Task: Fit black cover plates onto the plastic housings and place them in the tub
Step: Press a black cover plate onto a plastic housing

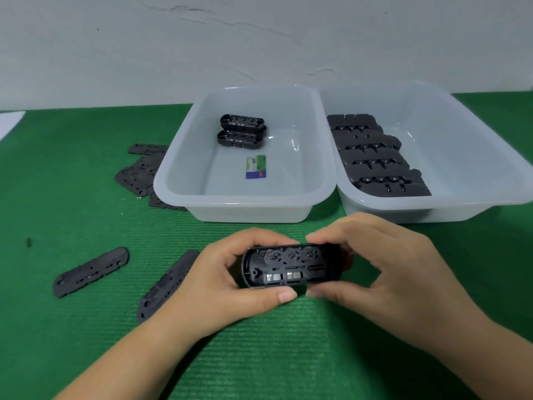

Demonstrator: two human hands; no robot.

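Housing [291, 268] pinched by both hands, just before tub [248, 209] rim

A black oblong plastic housing [291, 268] with rounded ends is held above the green mat, its open side turned to the camera; inside are three round sockets in a row and small metal contacts below them. Two flat black cover plates with small holes lie on the mat at the left, one [90, 271] free and one [164, 287] partly hidden. More cover plates [138, 174] lie in a loose pile beside the left translucent white plastic tub [245, 209]. In this tub two housings [241, 134] lie side by side, touching. The right translucent tub [432, 206] holds a row of black housings [375, 157], overlapping.
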